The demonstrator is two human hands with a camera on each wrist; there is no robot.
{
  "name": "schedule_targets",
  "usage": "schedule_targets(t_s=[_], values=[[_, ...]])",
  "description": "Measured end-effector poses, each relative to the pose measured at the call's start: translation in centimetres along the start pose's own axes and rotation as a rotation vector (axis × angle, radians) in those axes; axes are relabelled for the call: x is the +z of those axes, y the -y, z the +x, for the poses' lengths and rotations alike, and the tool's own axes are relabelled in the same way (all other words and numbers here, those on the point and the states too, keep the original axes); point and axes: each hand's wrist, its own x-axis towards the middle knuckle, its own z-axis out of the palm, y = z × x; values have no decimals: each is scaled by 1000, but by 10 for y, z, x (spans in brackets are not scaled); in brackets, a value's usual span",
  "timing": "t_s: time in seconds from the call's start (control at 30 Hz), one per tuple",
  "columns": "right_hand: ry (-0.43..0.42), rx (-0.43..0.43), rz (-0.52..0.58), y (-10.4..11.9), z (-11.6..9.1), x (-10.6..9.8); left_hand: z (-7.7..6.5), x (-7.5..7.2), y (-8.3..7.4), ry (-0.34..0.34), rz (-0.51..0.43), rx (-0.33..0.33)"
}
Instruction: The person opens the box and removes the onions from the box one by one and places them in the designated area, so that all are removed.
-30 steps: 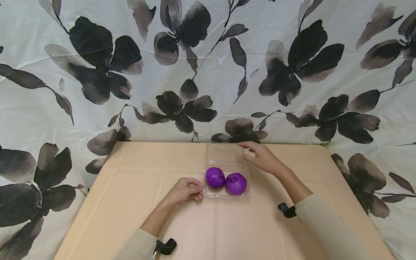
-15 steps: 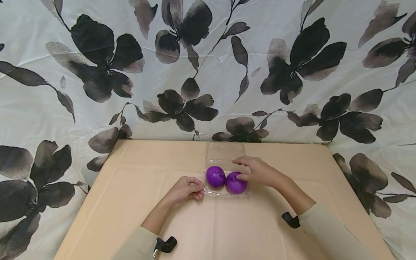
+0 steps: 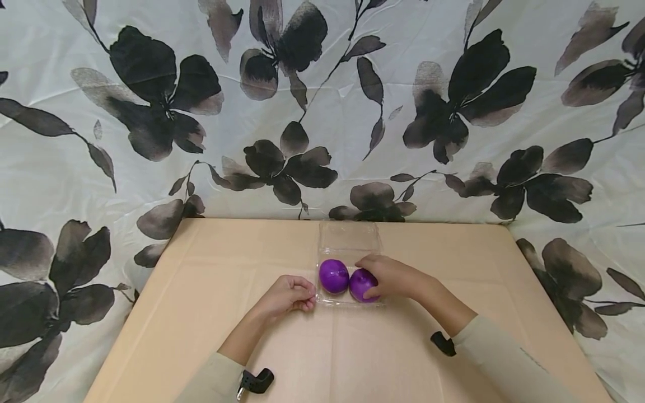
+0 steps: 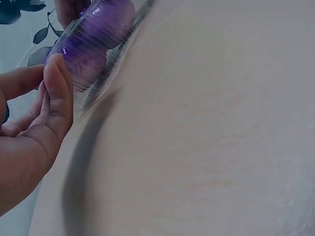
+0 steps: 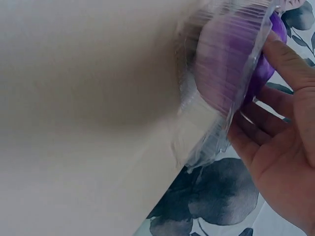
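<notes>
A clear plastic clamshell container [image 3: 342,303] lies on the table with its lid [image 3: 349,236] folded back, away from the person. Two glossy, round purple balls sit side by side inside: the left ball [image 3: 333,276] and the right ball [image 3: 360,285]. At the container's left edge, my left hand [image 3: 287,295] pinches the rim between thumb and fingertips. My right hand [image 3: 395,278] curls round the right ball, fingers on its far side and thumb on the near side. The right wrist view shows this ball [image 5: 226,64] partly through the ribbed container wall.
A beige table [image 3: 211,252] carries the container near its far edge. Behind it hangs a white cloth [image 3: 363,157] with dark flowers. Black wrist cameras [image 3: 257,382] sit on both wrists.
My right hand has left the folded-back lid, come down toward the person and taken hold of the right ball. My left hand has stayed on the container's rim.
</notes>
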Motion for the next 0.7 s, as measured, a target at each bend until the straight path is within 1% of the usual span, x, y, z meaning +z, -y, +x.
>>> schedule_targets(t_s=[0.13,0.27,0.57,0.7], values=[[36,19,1,2,1,4,1,0,1,11,-4,1],[48,27,16,4,1,6,1,0,3,21,-2,10],[32,31,45,6,0,6,-2,0,2,18,-13,12],[7,23,45,6,-2,3,-2,1,1,21,-18,16]])
